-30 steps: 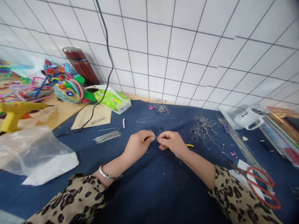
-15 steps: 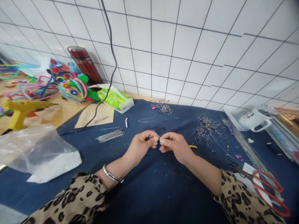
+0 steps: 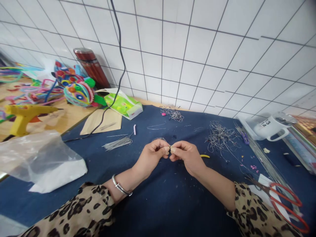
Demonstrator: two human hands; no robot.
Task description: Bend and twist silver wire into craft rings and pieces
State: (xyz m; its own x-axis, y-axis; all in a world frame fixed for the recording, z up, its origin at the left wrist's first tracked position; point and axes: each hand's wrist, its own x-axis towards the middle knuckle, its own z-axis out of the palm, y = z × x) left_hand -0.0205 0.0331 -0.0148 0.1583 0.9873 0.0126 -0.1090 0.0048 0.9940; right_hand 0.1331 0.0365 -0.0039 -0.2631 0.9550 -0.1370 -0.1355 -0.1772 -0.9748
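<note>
My left hand (image 3: 154,154) is closed in a pinch, thumb against forefinger, on a thin wire (image 3: 159,138) that curves out above its knuckles. Fingertip to fingertip with it, my right hand (image 3: 186,154) pinches the tiny end of the same piece; most of it is hidden by the fingers. Both hands are just above the dark blue cloth (image 3: 163,204). Partly behind my right hand, a yellow curved handle (image 3: 204,156) sticks out. To the left of my left hand lies a bundle of straight wires (image 3: 118,143), with a short lilac stick (image 3: 134,129) beside it.
Tangled wire (image 3: 222,135) and red-handled scissors (image 3: 283,197) lie on the right, near a white mug (image 3: 271,126). On the left are a plastic bag (image 3: 49,158), a yellow glue gun (image 3: 24,115) and a green packet (image 3: 125,104). A black cable (image 3: 120,49) hangs down across the wall.
The view has shifted slightly, so everything sits a little further right. My two hands stay together in the same pinch; the fingertips have drawn slightly closer, and more of the curved wire shows.
</note>
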